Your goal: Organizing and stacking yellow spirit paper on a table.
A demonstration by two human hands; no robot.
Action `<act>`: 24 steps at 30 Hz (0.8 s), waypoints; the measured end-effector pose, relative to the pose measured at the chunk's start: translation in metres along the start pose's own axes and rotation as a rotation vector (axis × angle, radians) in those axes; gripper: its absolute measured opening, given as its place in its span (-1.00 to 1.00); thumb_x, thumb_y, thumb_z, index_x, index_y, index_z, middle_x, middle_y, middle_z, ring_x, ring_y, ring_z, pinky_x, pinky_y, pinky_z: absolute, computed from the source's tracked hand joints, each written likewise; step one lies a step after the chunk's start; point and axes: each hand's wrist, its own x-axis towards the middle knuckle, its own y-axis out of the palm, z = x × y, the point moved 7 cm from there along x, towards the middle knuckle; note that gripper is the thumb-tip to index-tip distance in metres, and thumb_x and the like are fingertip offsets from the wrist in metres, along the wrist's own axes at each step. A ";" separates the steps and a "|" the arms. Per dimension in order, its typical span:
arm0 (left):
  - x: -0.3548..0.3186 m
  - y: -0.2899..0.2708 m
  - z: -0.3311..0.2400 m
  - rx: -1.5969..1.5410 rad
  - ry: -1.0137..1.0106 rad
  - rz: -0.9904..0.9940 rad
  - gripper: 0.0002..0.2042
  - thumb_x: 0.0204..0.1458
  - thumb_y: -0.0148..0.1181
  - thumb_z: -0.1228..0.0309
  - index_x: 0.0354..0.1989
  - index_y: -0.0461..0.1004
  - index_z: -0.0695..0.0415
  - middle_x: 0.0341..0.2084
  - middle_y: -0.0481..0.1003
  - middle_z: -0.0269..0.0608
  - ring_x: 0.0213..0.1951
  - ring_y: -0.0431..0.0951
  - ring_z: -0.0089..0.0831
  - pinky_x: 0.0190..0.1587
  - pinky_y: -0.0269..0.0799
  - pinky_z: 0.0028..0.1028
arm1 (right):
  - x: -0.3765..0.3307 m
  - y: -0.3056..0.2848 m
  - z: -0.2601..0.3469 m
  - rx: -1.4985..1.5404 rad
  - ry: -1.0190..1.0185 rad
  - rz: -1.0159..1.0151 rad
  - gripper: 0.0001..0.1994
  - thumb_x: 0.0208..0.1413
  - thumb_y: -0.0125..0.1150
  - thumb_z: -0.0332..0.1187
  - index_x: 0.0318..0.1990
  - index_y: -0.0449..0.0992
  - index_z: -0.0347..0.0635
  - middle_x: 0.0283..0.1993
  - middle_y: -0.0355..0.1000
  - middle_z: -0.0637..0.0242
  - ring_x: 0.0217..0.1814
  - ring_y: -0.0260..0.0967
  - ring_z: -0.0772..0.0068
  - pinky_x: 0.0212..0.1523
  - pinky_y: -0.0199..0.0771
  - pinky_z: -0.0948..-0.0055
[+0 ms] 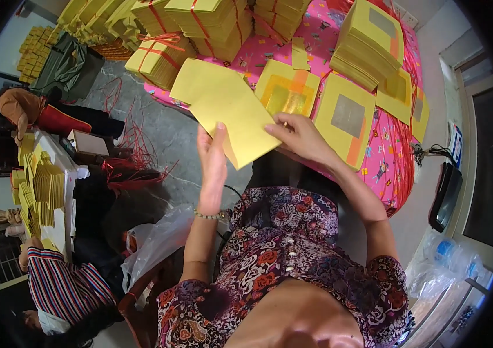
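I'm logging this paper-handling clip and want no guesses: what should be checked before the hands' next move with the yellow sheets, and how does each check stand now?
1. Left hand on the yellow sheets: ok, its fingers lie against their underside.
2. Right hand on the sheets: ok, fingers press on the right edge.
3. How many sheets are held: cannot tell, at least two overlap.
4. Sheets clear of the pink table cover: ok, held above its near edge.
5. Foil-squared sheets within reach: ok, laid just beyond the right hand.
6. Tied bundles out of the way: ok, at the far left of the table.
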 end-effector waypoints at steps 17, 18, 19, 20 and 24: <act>0.129 -0.066 -0.011 0.511 0.124 -0.067 -0.72 0.05 0.16 0.48 -0.07 0.34 0.29 -0.35 0.52 -0.22 -0.43 0.51 -0.57 -0.47 0.38 -0.60 | 0.166 0.005 0.007 -0.306 -0.152 -0.207 -0.69 -0.01 0.19 -0.08 -0.28 0.54 -0.13 -0.40 0.50 0.17 -0.26 0.46 0.12 -0.21 0.39 0.16; 0.131 -0.070 -0.005 0.516 0.112 -0.070 -0.72 0.07 0.16 0.45 -0.07 0.35 0.26 -0.39 0.53 -0.26 -0.50 0.49 -0.62 -0.56 0.32 -0.64 | 0.168 0.007 0.003 -0.306 -0.151 -0.206 -0.69 -0.01 0.19 -0.08 -0.28 0.54 -0.13 -0.40 0.50 0.17 -0.26 0.46 0.12 -0.21 0.39 0.16; 0.133 -0.072 0.000 0.516 0.110 -0.071 -0.72 0.07 0.16 0.45 -0.07 0.35 0.26 -0.39 0.53 -0.26 -0.50 0.49 -0.62 -0.56 0.32 -0.64 | 0.169 0.008 -0.001 -0.314 -0.150 -0.208 -0.70 0.00 0.18 -0.09 -0.26 0.54 -0.12 -0.38 0.50 0.16 -0.24 0.45 0.12 -0.21 0.39 0.16; 0.134 -0.075 0.002 0.504 0.147 -0.081 -0.72 0.07 0.16 0.45 -0.07 0.35 0.26 -0.39 0.53 -0.27 -0.50 0.49 -0.62 -0.56 0.33 -0.64 | 0.169 0.010 -0.003 -0.321 -0.147 -0.208 -0.70 0.01 0.17 -0.10 -0.25 0.54 -0.12 -0.36 0.51 0.16 -0.22 0.45 0.11 -0.21 0.40 0.16; 0.139 -0.080 0.007 0.471 0.149 -0.083 -0.69 0.01 0.18 0.53 -0.07 0.31 0.31 -0.30 0.50 -0.18 -0.35 0.52 -0.54 -0.38 0.42 -0.58 | 0.173 0.009 -0.006 -0.304 -0.118 -0.186 -0.69 0.00 0.17 -0.09 -0.24 0.54 -0.11 -0.33 0.51 0.17 -0.20 0.45 0.13 -0.19 0.40 0.17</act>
